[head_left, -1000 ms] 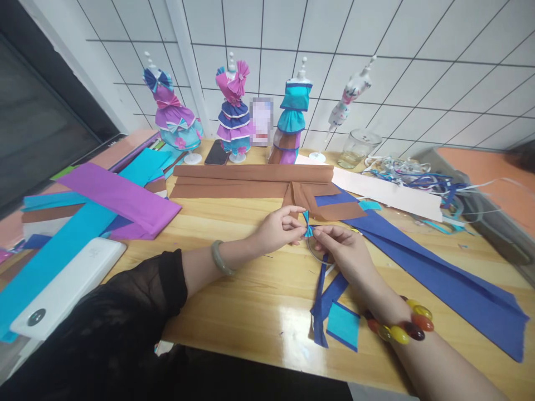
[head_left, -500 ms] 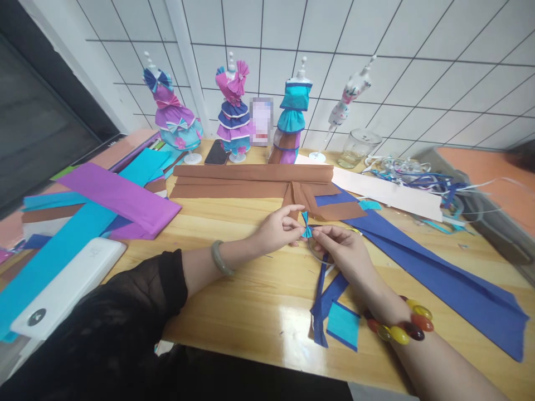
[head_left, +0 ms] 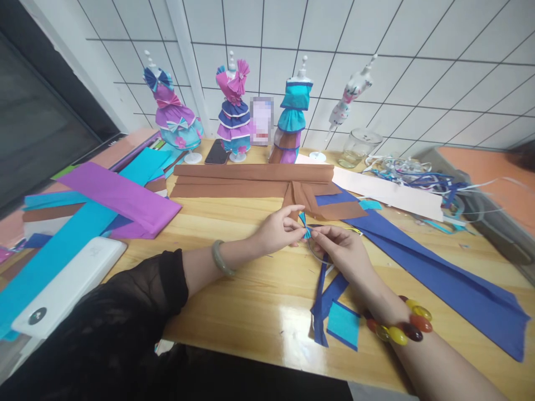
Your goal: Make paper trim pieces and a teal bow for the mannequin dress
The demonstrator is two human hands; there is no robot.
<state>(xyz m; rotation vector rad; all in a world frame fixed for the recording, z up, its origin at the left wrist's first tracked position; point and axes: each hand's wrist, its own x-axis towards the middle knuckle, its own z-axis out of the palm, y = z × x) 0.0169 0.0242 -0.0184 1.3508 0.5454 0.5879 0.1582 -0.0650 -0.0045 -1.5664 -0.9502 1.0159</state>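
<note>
A small turquoise bow (head_left: 307, 234) with a dark blue edge is pinched at its middle between the fingertips of my left hand (head_left: 276, 229), whose index finger stretches out above it. On its right side, my right hand (head_left: 346, 252) pinches a thin dark blue strip that crosses the bow's middle. Part of the bow is covered by fingers. Under my right hand lies a clear round object, partly hidden. Dark blue strips (head_left: 321, 306) and a turquoise square with dark blue edges (head_left: 343, 325) rest on the wooden table (head_left: 234, 317) below it.
Brown folded crepe paper (head_left: 251, 181) lies behind my hands, with a long blue sheet (head_left: 443, 267) to the right. Dressed mini mannequins (head_left: 233, 117), a bare one (head_left: 350, 97) and a glass jar (head_left: 360, 149) line the back. Purple paper (head_left: 121, 197) and a white power bank (head_left: 71, 284) are left.
The bow has tilted slightly, its upper end leaning left, and its middle is pinched narrower. Both hands stay in nearly the same place.
</note>
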